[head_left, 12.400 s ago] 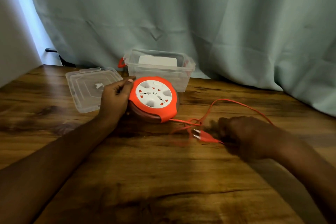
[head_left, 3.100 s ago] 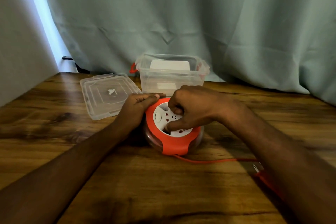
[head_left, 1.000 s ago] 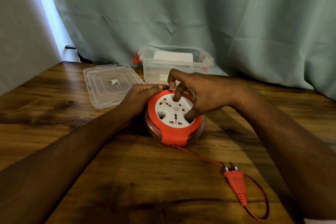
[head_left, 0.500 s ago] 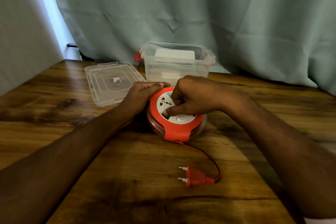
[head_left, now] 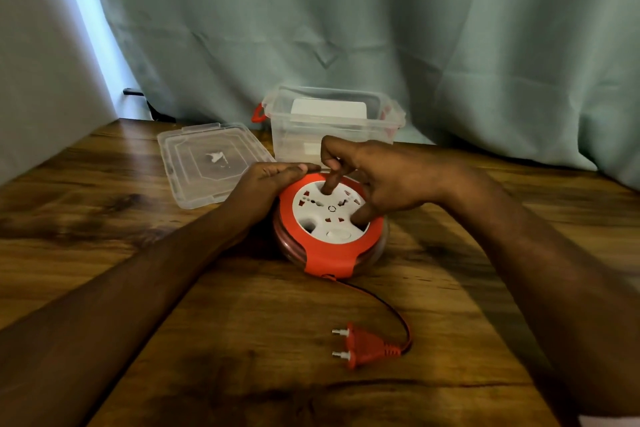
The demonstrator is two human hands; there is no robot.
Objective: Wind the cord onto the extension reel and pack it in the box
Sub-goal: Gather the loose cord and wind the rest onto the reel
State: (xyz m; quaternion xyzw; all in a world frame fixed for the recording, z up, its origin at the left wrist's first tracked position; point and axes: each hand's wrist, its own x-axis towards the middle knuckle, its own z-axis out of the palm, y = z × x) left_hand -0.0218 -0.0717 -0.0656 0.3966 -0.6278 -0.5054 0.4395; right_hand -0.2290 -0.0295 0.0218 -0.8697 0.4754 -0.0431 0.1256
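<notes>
The extension reel (head_left: 330,227) lies mid-surface, before the clear box (head_left: 332,128). Left hand (head_left: 268,184) fingers curl round its rim; right hand (head_left: 377,180) fingers, spread, press its white face. The plug (head_left: 363,347) lies nearer the front edge.

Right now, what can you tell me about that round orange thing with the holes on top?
It is an extension reel, round, lying flat on the wooden table. It has an orange plastic rim, a white face with sockets, and clear sides showing wound cord. The left hand holds its far-left edge; the right hand pokes fingers into the white face. A short cord runs out to the plug.
</notes>
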